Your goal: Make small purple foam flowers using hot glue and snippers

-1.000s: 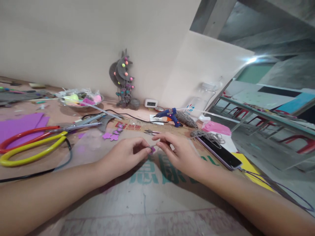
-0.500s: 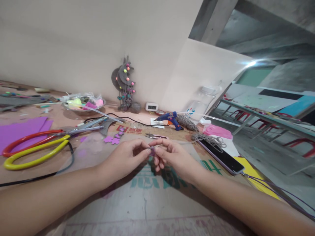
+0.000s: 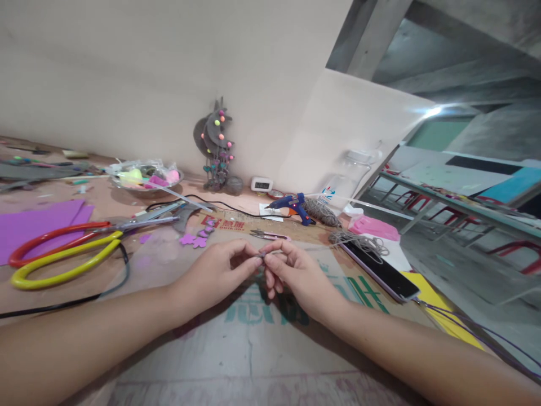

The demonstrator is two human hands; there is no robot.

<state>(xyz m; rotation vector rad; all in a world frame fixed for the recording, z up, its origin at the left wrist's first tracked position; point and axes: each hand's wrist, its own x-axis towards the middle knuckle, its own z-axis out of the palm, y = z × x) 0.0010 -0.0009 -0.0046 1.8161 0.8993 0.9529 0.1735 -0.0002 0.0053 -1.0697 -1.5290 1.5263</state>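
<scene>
A small purple piece [image 3: 262,256] is pinched at the centre, where my two hands meet. My left hand [image 3: 222,268] holds it between thumb and index finger from the left. From the right, my right hand [image 3: 296,270] pinches the same piece, its other fingers curled below. The fingertips hide much of its shape. Purple flower-shaped cutouts [image 3: 193,241] lie beyond my left hand, beside small grey and purple pieces. Small thread snips [image 3: 270,234] rest just beyond the fingertips.
Large red-and-yellow-handled scissors [image 3: 67,270] lie left, near purple sheets [image 3: 42,223]. A blue glue gun [image 3: 296,207], grey yarn [image 3: 321,211] and a clear bottle [image 3: 344,175] stand behind. A phone [image 3: 380,270] lies right. A moon-shaped decoration [image 3: 217,141] leans against the wall.
The fingers have shifted slightly around the small piece, and less of its purple shows now. Both hands still pinch it, and the view has moved a little.
</scene>
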